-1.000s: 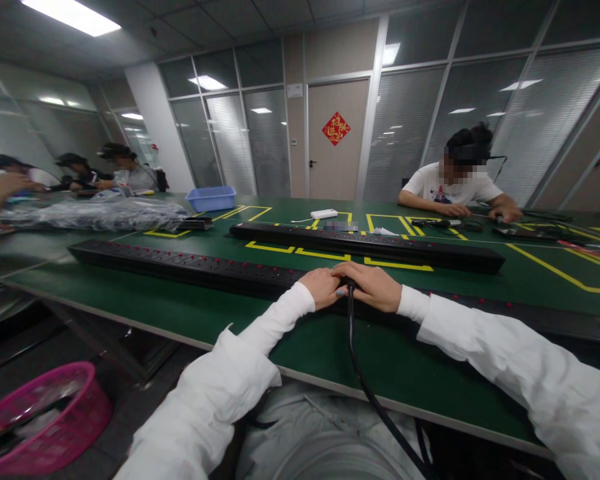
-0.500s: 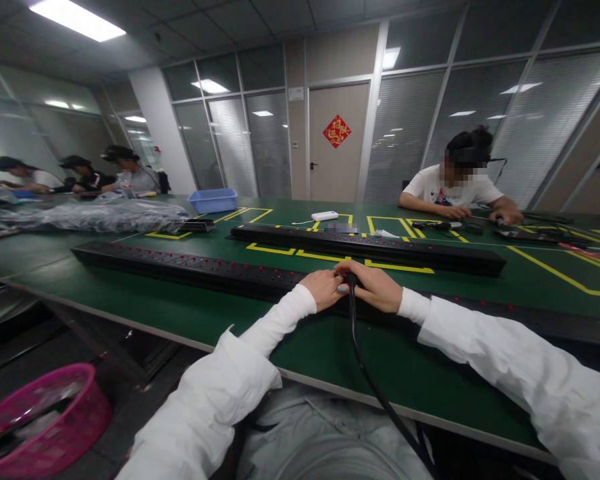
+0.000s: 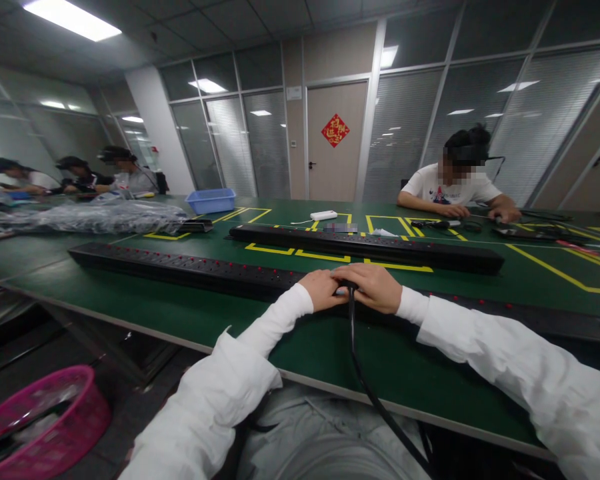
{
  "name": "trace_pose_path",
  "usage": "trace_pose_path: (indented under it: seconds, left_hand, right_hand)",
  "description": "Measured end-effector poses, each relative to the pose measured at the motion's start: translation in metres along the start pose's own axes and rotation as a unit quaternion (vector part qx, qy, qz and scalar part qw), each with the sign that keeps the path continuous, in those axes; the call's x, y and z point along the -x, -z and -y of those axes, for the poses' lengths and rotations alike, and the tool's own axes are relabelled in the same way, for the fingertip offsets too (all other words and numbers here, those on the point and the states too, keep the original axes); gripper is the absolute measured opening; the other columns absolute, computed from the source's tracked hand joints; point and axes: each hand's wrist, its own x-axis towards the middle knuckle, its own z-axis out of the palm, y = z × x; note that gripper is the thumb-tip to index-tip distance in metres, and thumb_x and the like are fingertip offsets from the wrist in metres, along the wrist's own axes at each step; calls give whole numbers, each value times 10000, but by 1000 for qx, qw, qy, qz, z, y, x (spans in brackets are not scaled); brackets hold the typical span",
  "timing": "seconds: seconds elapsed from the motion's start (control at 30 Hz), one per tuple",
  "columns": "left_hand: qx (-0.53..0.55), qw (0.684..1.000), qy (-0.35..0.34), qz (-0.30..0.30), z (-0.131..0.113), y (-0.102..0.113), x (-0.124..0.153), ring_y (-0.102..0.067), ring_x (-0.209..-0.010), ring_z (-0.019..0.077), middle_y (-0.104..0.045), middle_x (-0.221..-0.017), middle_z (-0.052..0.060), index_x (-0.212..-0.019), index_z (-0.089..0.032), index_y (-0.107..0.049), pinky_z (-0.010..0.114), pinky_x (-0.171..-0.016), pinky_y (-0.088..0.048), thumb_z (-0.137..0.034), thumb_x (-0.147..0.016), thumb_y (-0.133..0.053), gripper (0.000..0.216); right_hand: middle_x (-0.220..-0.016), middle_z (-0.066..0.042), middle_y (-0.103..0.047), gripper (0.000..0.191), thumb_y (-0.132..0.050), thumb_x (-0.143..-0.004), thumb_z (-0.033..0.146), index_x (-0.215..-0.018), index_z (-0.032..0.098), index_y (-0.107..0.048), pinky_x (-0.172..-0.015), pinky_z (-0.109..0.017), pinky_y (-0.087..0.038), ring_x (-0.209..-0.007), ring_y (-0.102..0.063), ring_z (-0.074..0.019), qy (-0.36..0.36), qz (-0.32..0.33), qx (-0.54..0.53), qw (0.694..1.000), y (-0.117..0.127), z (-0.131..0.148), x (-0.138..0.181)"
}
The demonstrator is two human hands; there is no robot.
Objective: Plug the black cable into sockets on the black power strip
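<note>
A long black power strip with a row of small red parts lies across the table in front of me. My left hand and my right hand meet over its middle, fingers closed around the end of a thick black power cable. The right fingers curl over the top of the cable end; the left ones press in from the side. Between the hands the cable end is mostly hidden, so how it sits against the strip cannot be seen. From there the cable hangs down over the table edge.
Behind lies a second black power strip on the green table with yellow tape marks. Plastic-wrapped items, a blue basket and a white power bank are farther back. A pink basket stands low left. A person sits opposite.
My right fingers have settled lower and flatter over the cable end. My left hand stays nearly in place, and the power strips have not visibly moved.
</note>
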Motion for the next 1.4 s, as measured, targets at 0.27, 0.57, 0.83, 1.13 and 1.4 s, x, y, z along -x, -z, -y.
trace_pose_path:
  seconds: [0.27,0.57,0.83,1.13,1.4]
  left_hand:
    - [3,1000,-8,-15,-2,2,2,-540,-870,231,-570,-932,91,-993,-159,-491,344,-766,-406,-617,-747,-281,561]
    - [-7,1000,-10,-10,-1,1,2,-538,-835,233,-546,-945,82,-1159,-191,-380,338,-721,-399,-686,-708,-224,688]
    - [3,1000,4,-4,-2,3,3,-525,-862,235,-538,-955,78,-1168,-207,-376,327,-725,-384,-692,-700,-237,689]
    - [4,1000,-2,-7,-1,2,3,-523,-849,238,-537,-950,78,-1171,-203,-372,331,-721,-384,-688,-707,-226,687]
    - [3,1000,-3,-6,-1,2,4,-523,-854,236,-539,-947,79,-1167,-199,-377,328,-727,-381,-679,-714,-230,676]
  right_hand:
    - [-1110,-77,-523,306,-383,-832,316,-1099,194,-465,-866,-326,-380,-1023,-479,-183,-36,-40,-94,994,9,-3,1]
    - [-973,-59,-573,254,-411,-823,320,-983,169,-536,-822,-308,-404,-910,-528,-170,-111,-63,-242,962,12,-20,21]
    - [-962,-63,-566,273,-417,-817,343,-985,167,-541,-816,-298,-394,-900,-518,-172,-117,-55,-246,961,14,-24,29]
    - [-943,-64,-551,285,-419,-816,343,-990,146,-530,-756,-286,-411,-855,-517,-162,-138,-41,-300,943,16,-26,28]
    - [-875,-51,-540,294,-396,-821,369,-957,137,-516,-733,-280,-410,-807,-507,-148,-147,-29,-330,932,15,-25,26]
